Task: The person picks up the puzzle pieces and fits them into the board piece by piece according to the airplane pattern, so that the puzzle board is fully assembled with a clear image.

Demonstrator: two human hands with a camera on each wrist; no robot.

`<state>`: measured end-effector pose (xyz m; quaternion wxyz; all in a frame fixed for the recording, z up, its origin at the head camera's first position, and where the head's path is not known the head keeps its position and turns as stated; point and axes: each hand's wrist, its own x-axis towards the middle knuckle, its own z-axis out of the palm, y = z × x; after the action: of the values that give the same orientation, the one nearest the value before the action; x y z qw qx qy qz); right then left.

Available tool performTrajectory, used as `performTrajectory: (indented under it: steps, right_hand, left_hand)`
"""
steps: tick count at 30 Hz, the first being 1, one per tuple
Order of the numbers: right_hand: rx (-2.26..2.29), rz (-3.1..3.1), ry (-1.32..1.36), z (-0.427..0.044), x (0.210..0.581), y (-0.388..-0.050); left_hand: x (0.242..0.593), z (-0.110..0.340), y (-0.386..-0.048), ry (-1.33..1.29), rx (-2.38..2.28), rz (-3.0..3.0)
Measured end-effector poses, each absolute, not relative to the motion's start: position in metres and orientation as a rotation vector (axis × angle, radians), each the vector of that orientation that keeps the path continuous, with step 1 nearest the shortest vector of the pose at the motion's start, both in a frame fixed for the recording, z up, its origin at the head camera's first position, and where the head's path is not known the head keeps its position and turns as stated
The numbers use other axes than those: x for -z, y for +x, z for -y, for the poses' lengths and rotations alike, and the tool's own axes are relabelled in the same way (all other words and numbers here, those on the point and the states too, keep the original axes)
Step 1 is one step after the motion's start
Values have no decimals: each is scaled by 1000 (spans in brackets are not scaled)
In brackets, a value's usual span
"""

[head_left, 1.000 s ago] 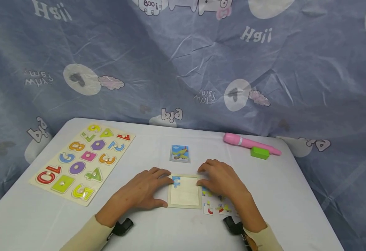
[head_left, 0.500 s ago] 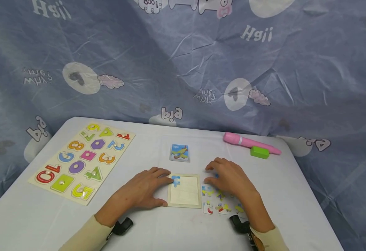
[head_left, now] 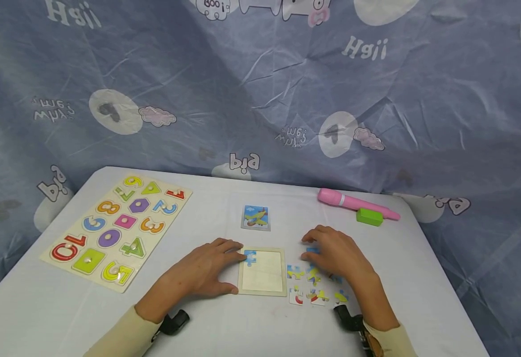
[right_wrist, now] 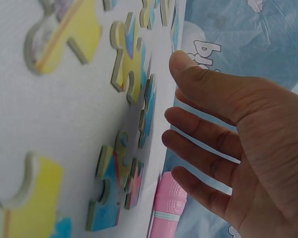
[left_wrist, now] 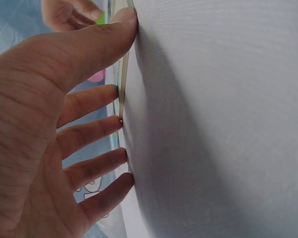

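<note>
A square wooden puzzle tray [head_left: 262, 292] lies mid-table with one blue puzzle piece [head_left: 250, 257] in its far left corner. My left hand [head_left: 206, 269] rests along the tray's left edge; in the left wrist view its thumb and fingertips touch that edge. To the right of the tray, my right hand [head_left: 336, 250] hovers over loose puzzle pieces, fingers loosely bent and nothing between them. Several pieces lie below it, among them a yellow-and-blue piece [head_left: 295, 271] and a red-and-white piece [head_left: 296, 296]. In the right wrist view a blue piece [right_wrist: 147, 111] lies near the thumb, apart from it.
A small airplane picture card [head_left: 256, 218] lies beyond the tray. On the left is a number-and-shape board [head_left: 124, 221]. A pink microphone-shaped object [head_left: 354, 202] and a green block [head_left: 369, 217] sit at the far right. A printed curtain [head_left: 260, 89] hangs behind the table.
My right hand has moved right, away from the tray's right edge and over the loose pieces, uncovering several of them. The left hand stays at the tray's left edge.
</note>
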<state>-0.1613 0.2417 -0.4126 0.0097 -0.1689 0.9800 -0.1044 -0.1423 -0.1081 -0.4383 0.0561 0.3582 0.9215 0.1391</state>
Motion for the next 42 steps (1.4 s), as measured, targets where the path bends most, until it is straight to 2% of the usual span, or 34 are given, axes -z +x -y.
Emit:
performTrajectory:
  steps: [22, 42]
  right_hand:
    - [506, -2922, -453, -262, 415, -165]
    - [541, -2881, -615, -274, 418, -168]
  left_hand:
    - [439, 109, -142, 1091, -462, -2791]
    - [440, 110, -143, 1132, -474, -2802]
